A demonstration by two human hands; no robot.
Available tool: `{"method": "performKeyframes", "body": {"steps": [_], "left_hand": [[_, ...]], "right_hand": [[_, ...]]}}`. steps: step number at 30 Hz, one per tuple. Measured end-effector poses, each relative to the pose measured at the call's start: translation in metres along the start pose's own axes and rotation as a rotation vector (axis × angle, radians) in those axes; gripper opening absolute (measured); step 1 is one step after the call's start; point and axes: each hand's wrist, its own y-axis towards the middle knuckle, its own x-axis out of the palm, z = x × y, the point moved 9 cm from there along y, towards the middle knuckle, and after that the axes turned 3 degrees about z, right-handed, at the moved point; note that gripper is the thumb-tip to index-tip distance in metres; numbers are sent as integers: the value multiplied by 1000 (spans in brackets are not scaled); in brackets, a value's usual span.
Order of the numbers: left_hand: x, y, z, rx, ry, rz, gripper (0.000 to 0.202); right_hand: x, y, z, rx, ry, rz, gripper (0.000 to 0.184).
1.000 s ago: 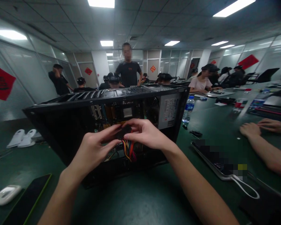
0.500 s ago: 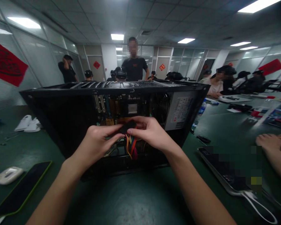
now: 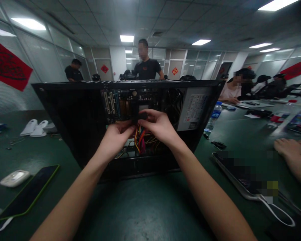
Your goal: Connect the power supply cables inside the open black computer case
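Note:
An open black computer case (image 3: 72, 113) stands on the green table (image 3: 145, 207) with its inside facing me. Both my hands reach into it. My left hand (image 3: 115, 139) and my right hand (image 3: 157, 125) are closed together on a black power connector (image 3: 140, 116). A bundle of red, yellow and orange wires (image 3: 139, 142) hangs down from the connector. Behind my fingers I see the motherboard slots (image 3: 111, 102), a fan (image 3: 173, 102) and the power supply with its label (image 3: 194, 108).
A dark phone with a green edge (image 3: 30, 190) and a small white device (image 3: 14, 178) lie at my left. A tablet with a white cable (image 3: 240, 174) lies at my right, near another person's hands (image 3: 289, 147). A water bottle (image 3: 214, 117) stands behind the case. Several people sit or stand farther back.
Both hands have moved up and deeper into the case with the connector. The view has shifted so the case top is now edge-on.

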Motion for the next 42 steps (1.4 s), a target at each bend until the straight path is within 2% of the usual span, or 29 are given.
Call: {"method": "performKeyframes", "body": {"steps": [3, 7, 10, 12, 16, 18, 21, 23, 32, 42], "left_hand": [[11, 3, -17, -85, -99, -32, 43], [15, 7, -48, -198, -72, -55, 31], [15, 8, -75, -309, -53, -60, 21], [18, 8, -86, -358, -23, -65, 21], [30, 12, -90, -377, 218, -118, 29], [36, 17, -86, -353, 452, -148, 32], [39, 29, -80, -289, 808, -153, 30], [40, 35, -79, -264, 936, -142, 29], [41, 39, -86, -235, 1081, -91, 35], [38, 36, -80, -250, 1110, -83, 37]], "right_hand": [[-1, 0, 12, -42, -63, 68, 33], [-1, -1, 43, -37, -170, 110, 30], [-2, 0, 80, 97, -230, 79, 23], [-9, 0, 104, 213, -247, 74, 20], [-22, -2, 131, 392, -230, 55, 12], [-25, -5, 135, 447, -221, 37, 9], [-24, -7, 136, 479, -199, 29, 13], [-22, -7, 136, 490, -174, 29, 16], [-20, -4, 131, 446, -228, 31, 15], [-17, -5, 125, 423, -311, -1, 14]]}}
